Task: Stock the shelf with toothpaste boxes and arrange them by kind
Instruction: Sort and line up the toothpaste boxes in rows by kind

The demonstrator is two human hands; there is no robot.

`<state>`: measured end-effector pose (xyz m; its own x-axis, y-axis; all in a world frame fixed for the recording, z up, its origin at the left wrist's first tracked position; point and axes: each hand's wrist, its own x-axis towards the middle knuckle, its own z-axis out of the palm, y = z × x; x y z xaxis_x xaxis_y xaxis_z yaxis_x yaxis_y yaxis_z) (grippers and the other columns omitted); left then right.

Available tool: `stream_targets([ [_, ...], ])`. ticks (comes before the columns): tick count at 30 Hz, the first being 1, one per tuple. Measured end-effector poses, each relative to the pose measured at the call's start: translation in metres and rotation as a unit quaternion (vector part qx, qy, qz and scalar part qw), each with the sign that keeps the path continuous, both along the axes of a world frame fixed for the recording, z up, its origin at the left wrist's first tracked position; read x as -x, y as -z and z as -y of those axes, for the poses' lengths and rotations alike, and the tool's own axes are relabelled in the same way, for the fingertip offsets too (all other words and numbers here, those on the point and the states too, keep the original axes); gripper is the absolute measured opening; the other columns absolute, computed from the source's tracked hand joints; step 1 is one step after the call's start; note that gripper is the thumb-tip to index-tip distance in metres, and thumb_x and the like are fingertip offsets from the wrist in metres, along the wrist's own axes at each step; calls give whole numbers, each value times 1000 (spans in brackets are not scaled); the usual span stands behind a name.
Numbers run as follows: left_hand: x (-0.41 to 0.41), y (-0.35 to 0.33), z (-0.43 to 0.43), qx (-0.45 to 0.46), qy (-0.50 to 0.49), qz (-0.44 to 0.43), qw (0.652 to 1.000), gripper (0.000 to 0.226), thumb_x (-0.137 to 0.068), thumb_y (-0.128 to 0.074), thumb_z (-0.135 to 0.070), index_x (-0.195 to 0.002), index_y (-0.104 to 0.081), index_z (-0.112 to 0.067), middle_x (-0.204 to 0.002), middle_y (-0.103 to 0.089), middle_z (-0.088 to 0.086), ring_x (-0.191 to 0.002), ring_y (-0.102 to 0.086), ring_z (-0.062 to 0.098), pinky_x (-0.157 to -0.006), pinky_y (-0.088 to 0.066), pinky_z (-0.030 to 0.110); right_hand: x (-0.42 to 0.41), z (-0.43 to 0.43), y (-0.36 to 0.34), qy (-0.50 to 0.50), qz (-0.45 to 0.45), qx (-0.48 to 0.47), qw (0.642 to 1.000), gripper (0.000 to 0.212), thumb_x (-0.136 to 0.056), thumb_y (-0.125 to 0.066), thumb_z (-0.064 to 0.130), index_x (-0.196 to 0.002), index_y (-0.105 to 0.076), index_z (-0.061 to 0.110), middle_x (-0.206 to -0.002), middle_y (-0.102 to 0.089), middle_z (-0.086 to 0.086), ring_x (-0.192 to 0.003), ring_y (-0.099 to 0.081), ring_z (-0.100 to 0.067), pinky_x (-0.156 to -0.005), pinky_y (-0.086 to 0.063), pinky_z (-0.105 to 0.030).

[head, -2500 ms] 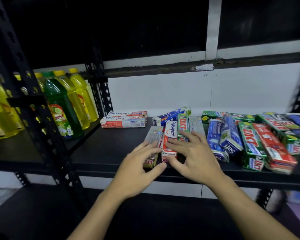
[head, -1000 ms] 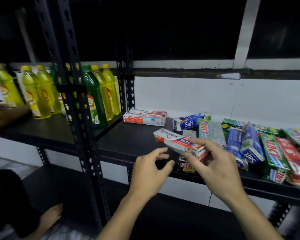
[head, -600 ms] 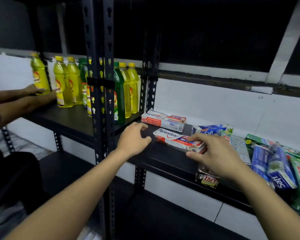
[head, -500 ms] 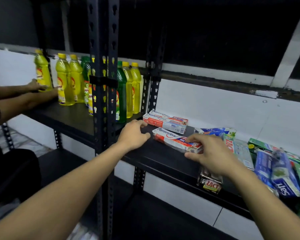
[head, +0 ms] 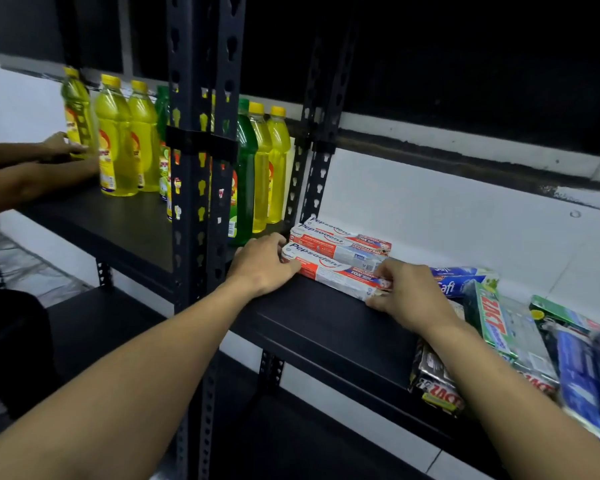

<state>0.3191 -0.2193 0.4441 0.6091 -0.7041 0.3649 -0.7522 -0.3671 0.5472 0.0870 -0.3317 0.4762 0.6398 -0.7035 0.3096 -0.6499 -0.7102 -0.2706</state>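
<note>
Head view: both hands hold a Pepsodent box [head: 329, 271] lying near the back left corner of the black shelf [head: 326, 327], just in front of two stacked boxes [head: 340, 239] of the same kind. The left hand [head: 264, 263] curls its fingers round the left end. The right hand [head: 409, 294] pinches the right end, hiding the print there. Toward the right edge, jumbled Zact boxes [head: 496, 323] are blurred and cut off. A slotted post [head: 201, 168] partly hides bottles [head: 118, 140] on the neighbouring shelf. The wall [head: 430, 216] behind is white.

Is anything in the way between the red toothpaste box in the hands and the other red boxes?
No, nothing visible. The held Pepsodent box lies right beside the Pepsodent stack behind it.
</note>
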Motion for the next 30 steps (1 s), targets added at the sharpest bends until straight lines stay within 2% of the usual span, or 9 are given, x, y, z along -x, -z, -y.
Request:
stream_targets([
  [2, -4, 1, 3, 3, -12, -4, 1000, 52, -82, -61, -56, -125, -56, -27, -113, -67, -11, -107, -60, 18, -99, -46, 44, -7, 8, 0, 16, 23, -5, 1000, 48, -70, -84, 32, -111, -61, 20, -103, -67, -2, -81, -56, -17, -72, -41, -25],
  [5, -8, 3, 6, 8, -22, 5, 1000, 48, -83, -61, -59, -119, -58, -28, -105, -66, -13, -102, -61, 16, -97, -46, 45, -11, 14, 0, 51, 47, 10, 998, 58, -67, -85, 42, -113, -58, 17, -104, -67, -4, -91, -61, -23, -74, -48, -31],
  [8, -9, 1, 10, 1, -28, 27, 999, 43, -84, -61, -59, -116, -60, -29, -98, -65, -14, -99, -60, 14, -97, -44, 45, -6, 12, -3, 99, 42, 5, 994, 61, -65, -83, 55, -105, -55, 18, -96, -66, -1, -94, -62, -27, -73, -52, -37],
  [12, -10, 1, 12, 9, -30, 22, 999, 42, -83, -64, -57, -116, -61, -30, -98, -67, -15, -98, -62, 14, -93, -49, 40, -4, 16, 0, 113, 77, -52, 989, 49, -60, -86, 55, -87, -59, 24, -87, -69, 6, -92, -63, -23, -84, -52, -42],
  [15, -13, 2, 15, 12, -35, 17, 999, 40, -83, -64, -55, -114, -62, -30, -99, -67, -14, -95, -62, 14, -87, -52, 38, -5, 24, 6, 104, 117, -91, 983, 35, -59, -85, 45, -77, -61, 28, -80, -72, 11, -91, -67, -19, -90, -49, -45],
  [18, -14, 2, 16, 13, -40, 17, 999, 37, -85, -62, -50, -116, -62, -29, -103, -68, -12, -96, -63, 15, -85, -53, 37, -4, 29, 9, 98, 145, -101, 979, 25, -63, -84, 41, -71, -63, 30, -78, -72, 11, -88, -67, -18, -89, -51, -43],
  [23, -14, 1, 18, 21, -34, 24, 999, 33, -89, -59, -46, -118, -62, -30, -109, -69, -13, -100, -63, 15, -83, -51, 34, -4, 33, 13, 99, 192, -114, 970, 21, -66, -84, 39, -65, -64, 30, -77, -73, 9, -86, -68, -18, -86, -54, -42],
  [27, -15, 1, 19, 36, -23, 26, 999, 44, -91, -59, -42, -134, -55, -30, -114, -68, -12, -103, -62, 15, -87, -51, 34, -3, 35, 14, 99, 179, -107, 973, 19, -68, -82, 43, -70, -66, 33, -83, -74, 8, -91, -68, -19, -89, -53, -41],
  [30, -17, 3, 20, 44, -23, 27, 998, 40, -91, -61, -42, -130, -58, -33, -113, -69, -12, -102, -63, 14, -85, -52, 33, -4, 37, 14, 99, 172, -107, 974, 24, -68, -82, 47, -83, -74, 30, -85, -75, 9, -93, -68, -17, -91, -51, -43],
])
